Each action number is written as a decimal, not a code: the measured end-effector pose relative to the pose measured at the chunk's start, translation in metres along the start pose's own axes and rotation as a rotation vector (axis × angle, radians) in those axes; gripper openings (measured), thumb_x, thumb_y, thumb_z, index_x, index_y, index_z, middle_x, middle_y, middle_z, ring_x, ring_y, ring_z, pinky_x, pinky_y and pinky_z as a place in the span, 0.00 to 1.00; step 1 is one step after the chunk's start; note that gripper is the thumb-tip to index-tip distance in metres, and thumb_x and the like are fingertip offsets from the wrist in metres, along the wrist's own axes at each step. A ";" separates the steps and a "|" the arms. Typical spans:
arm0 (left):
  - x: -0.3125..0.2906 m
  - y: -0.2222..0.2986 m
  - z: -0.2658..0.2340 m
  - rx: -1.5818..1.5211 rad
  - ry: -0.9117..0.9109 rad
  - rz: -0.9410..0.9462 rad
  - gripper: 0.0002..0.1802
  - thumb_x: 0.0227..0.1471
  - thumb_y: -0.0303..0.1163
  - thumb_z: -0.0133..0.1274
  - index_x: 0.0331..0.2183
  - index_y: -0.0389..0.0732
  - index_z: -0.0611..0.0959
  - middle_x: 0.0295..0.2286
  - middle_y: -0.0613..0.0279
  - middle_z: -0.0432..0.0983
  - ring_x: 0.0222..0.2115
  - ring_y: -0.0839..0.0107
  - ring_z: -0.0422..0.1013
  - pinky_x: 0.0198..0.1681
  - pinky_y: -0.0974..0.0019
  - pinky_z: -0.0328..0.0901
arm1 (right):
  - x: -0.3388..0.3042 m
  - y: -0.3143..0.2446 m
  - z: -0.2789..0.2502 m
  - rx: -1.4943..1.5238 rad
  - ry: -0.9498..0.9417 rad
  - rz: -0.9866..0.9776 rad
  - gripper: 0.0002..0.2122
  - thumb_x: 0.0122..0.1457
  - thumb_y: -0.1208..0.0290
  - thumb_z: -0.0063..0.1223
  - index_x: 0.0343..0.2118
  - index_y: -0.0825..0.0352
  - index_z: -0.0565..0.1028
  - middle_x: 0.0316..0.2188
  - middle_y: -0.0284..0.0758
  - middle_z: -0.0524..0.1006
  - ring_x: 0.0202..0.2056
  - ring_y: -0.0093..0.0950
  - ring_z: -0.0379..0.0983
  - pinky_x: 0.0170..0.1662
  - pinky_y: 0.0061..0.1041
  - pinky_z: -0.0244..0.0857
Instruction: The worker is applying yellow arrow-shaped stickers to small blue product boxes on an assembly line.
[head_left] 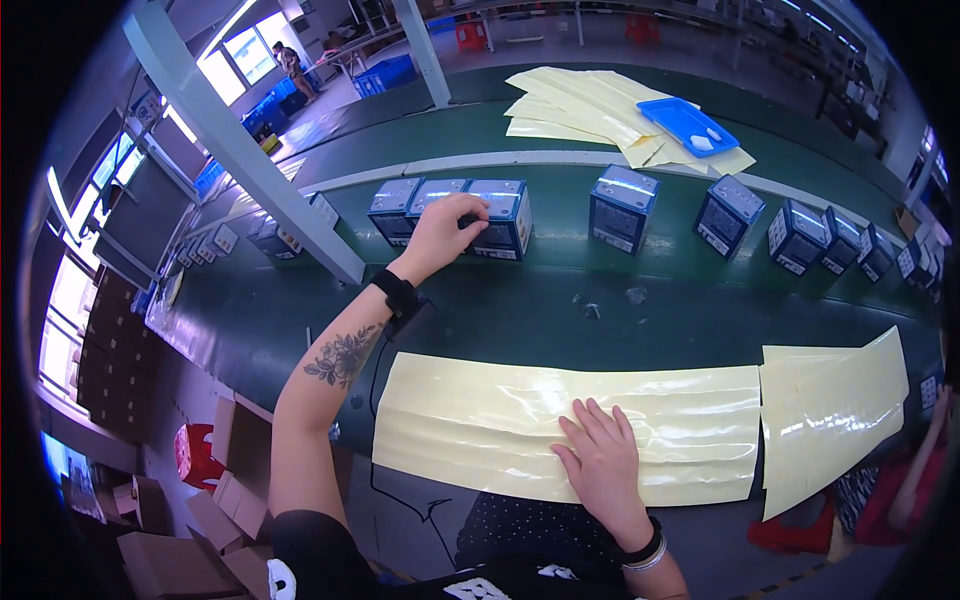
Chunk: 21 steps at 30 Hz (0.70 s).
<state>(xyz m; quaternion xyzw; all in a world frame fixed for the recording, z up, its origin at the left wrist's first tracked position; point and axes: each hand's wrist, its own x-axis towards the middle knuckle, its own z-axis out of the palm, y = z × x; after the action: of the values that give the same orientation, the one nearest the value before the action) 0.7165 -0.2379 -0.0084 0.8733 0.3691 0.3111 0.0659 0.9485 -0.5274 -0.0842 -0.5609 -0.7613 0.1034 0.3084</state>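
Nearest, right hand (606,465) palm down, fingers slightly spread, flat on a glossy pale-yellow sheet (470,425) at the near edge of the green surface (480,310); second sheet (830,410) just beside, to the right. Apparently complete: spreading of the first sheet (slightly creased). Apparently unfinished: work at the upright blue boxes (622,212) beyond. Farther out, left arm extended forward, left hand (440,235) over the group of three; fingers curled toward the thumb, a pinch impossible to tell. Farthest, loose yellow sheets (570,105) beneath a blue tray (680,118).
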 end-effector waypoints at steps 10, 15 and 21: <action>-0.006 0.008 0.010 0.155 0.203 0.094 0.06 0.47 0.26 0.60 0.31 0.38 0.82 0.36 0.59 0.77 0.33 0.60 0.76 0.37 0.64 0.70 | -0.005 0.009 -0.007 0.023 0.000 0.009 0.15 0.55 0.65 0.58 0.43 0.66 0.77 0.50 0.42 0.74 0.55 0.38 0.67 0.61 0.42 0.52; -0.017 -0.001 0.018 0.116 0.224 0.108 0.08 0.46 0.25 0.60 0.33 0.38 0.82 0.36 0.59 0.76 0.33 0.60 0.76 0.34 0.65 0.70 | -0.010 0.011 -0.009 0.036 -0.014 0.021 0.15 0.54 0.65 0.58 0.43 0.67 0.77 0.50 0.42 0.74 0.55 0.38 0.67 0.61 0.43 0.52; -0.008 0.011 0.011 0.441 0.040 0.057 0.14 0.48 0.28 0.58 0.40 0.40 0.81 0.42 0.56 0.75 0.40 0.57 0.75 0.42 0.61 0.69 | -0.006 0.016 -0.016 0.044 0.008 0.010 0.14 0.54 0.67 0.59 0.43 0.67 0.77 0.50 0.42 0.74 0.56 0.38 0.66 0.62 0.43 0.51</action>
<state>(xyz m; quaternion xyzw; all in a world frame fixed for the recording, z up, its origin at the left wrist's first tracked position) 0.7251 -0.2505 -0.0171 0.8704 0.4045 0.2419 -0.1426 0.9720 -0.5306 -0.0816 -0.5582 -0.7549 0.1194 0.3229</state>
